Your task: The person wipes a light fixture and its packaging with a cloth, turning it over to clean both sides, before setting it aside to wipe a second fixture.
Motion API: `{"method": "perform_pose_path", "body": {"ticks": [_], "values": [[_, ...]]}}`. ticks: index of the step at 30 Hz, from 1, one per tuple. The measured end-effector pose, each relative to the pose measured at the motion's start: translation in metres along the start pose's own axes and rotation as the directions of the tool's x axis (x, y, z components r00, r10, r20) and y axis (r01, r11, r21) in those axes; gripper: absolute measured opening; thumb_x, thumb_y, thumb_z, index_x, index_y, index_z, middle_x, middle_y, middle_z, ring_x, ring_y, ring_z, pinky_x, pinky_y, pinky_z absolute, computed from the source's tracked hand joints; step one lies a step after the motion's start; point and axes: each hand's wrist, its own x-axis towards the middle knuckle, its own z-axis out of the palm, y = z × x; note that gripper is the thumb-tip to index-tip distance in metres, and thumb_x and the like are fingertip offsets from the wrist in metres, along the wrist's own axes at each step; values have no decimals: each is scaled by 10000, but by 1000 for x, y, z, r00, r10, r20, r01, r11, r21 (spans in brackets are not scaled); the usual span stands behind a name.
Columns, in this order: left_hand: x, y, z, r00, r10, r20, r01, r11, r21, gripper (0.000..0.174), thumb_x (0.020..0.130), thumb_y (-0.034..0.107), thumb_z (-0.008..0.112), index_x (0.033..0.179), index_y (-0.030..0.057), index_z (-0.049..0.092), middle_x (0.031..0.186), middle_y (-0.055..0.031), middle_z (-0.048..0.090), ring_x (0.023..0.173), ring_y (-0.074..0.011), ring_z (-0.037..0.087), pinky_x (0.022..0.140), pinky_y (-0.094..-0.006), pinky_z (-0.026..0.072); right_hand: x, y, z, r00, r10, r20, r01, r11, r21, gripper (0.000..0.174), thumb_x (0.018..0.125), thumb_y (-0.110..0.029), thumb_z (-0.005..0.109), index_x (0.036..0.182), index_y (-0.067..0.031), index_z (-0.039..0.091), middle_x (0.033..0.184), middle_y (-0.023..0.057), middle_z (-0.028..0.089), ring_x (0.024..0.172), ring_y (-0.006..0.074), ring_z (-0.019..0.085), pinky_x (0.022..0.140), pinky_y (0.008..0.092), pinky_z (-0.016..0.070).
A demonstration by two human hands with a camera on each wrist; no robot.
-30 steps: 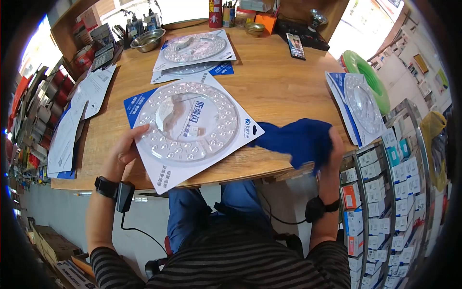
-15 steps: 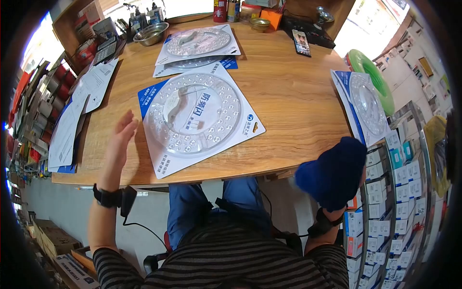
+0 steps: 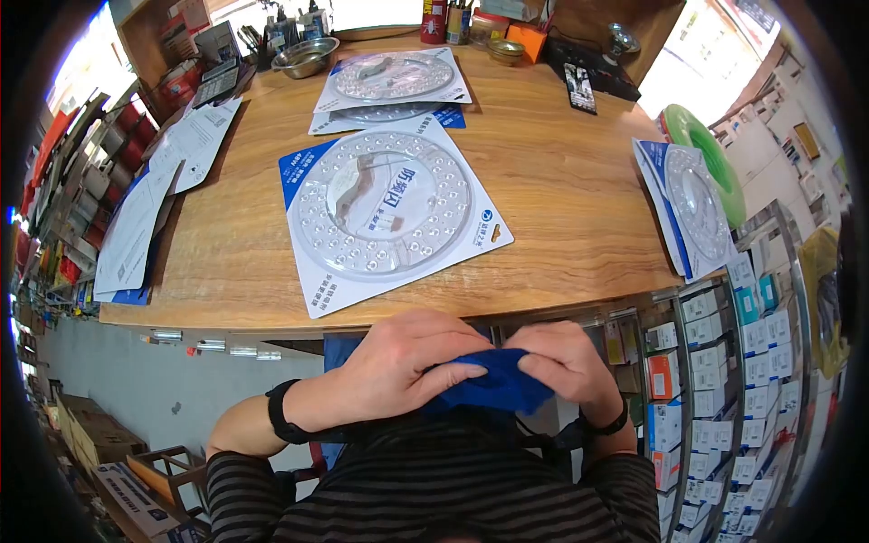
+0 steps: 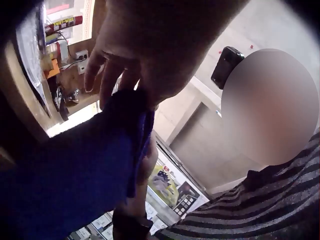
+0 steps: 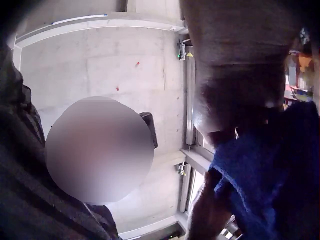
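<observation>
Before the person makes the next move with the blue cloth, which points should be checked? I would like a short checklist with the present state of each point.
1. Grip of the left hand on the blue cloth: ok, fingers curl over it.
2. Grip of the right hand on the cloth: ok.
3. Cloth away from the table: ok, held below its front edge, near the body.
4. The nearest lamp package lies flat, face up: ok.
5. The package at the right edge rests fully on the table: cannot tell.
</observation>
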Motion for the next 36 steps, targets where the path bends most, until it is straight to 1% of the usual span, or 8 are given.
{"method": "perform_pose_path", "body": {"ticks": [2, 6, 8, 20, 22, 24, 26, 36], "values": [[-2, 5, 3, 997, -61, 38, 60, 998, 20, 214, 868, 143, 670, 1033, 9, 649, 941, -137, 670, 822, -303, 654, 736, -354, 518, -2, 5, 0, 987, -144, -77, 139, 988, -65, 114, 864, -59, 606, 912, 40, 639, 765, 172, 622, 671, 294, 628, 607, 340, 477], [20, 38, 6, 971, -203, 122, 221, 962, -159, 208, 919, 172, 620, 1044, 6, 631, 872, -136, 649, 757, -265, 644, 690, -327, 508, -25, 5, -8, 987, 144, 75, -151, 984, 99, 119, 867, -90, 595, 862, 19, 643, 770, 144, 647, 664, 273, 622, 614, 314, 469], [40, 55, 8, 996, -88, -3, 76, 869, -488, 225, 973, 190, 549, 1067, -4, 614, 841, -88, 640, 752, -163, 624, 676, -269, 489, -26, 2, -2, 876, 476, -83, -286, 650, 704, 108, 830, -117, 619, 838, -19, 664, 748, 120, 651, 677, 246, 623, 623, 306, 464], [42, 27, 9, 969, -214, 122, 244, 766, -595, 298, 878, 43, 654, 1156, 14, 550, 1005, -22, 590, 910, -70, 544, 818, -238, 458, -76, -10, 19, 879, 260, -399, -149, 946, 289, 100, 815, -120, 628, 840, -31, 666, 754, 113, 652, 694, 242, 625, 633, 306, 464], [30, 22, 5, 911, -338, 234, 396, 565, -724, 332, 876, 7, 615, 1200, 19, 544, 1071, -36, 569, 941, -82, 550, 827, -246, 466, -65, -9, 22, 876, 211, -435, -133, 970, 201, 99, 813, -120, 630, 841, -33, 666, 756, 111, 652, 697, 241, 626, 635, 307, 464], [12, -1, 11, 908, -374, 188, 400, 644, -652, 378, 845, -16, 616, 1215, 21, 546, 1133, -85, 567, 999, -171, 586, 858, -298, 483, -48, 4, -8, 878, 171, -447, -125, 984, 130, 98, 810, -120, 631, 841, -35, 666, 757, 110, 652, 700, 241, 626, 637, 307, 464], [-2, -15, 14, 987, -109, -121, 130, 975, 181, 401, 809, -12, 638, 1200, 25, 557, 1162, -136, 564, 1061, -285, 584, 896, -367, 484, -55, 3, -9, 882, 113, -458, -101, 994, 51, 97, 807, -121, 633, 841, -37, 667, 758, 109, 652, 703, 240, 626, 639, 307, 464], [-36, -59, 2, 963, -118, -244, 257, 688, 679, 490, 777, 92, 680, 1246, 57, 543, 1338, -159, 481, 1285, -339, 422, 1075, -510, 307, -19, 10, 1, 831, -225, -508, -1, 914, -407, 95, 794, -123, 641, 843, -47, 668, 764, 103, 653, 719, 236, 628, 649, 307, 465]]}}
